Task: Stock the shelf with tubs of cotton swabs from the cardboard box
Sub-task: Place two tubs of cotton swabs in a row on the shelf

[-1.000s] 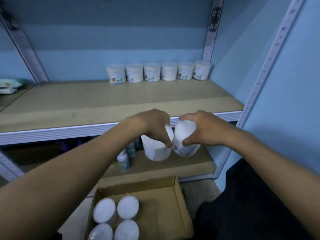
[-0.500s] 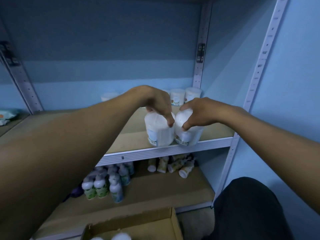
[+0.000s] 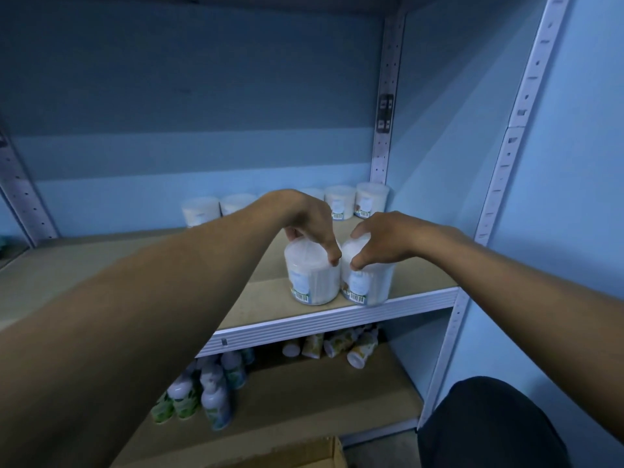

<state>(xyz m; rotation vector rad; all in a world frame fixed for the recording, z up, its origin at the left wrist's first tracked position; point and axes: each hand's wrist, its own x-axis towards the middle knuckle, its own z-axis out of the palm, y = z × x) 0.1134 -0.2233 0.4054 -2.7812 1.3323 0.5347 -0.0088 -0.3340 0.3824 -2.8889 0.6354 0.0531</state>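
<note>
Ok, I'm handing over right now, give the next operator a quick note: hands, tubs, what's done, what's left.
Left hand grips the top of a clear round plastic tub of cotton swabs; right hand grips a second matching tub.
Both tubs sit side by side at the front edge of the tan board shelf, the right one blurred.
Done: a row of white tubs lines the shelf's back.
Left: release or push these two back, then fetch more from the brown cardboard box, only its corner visible.
</note>
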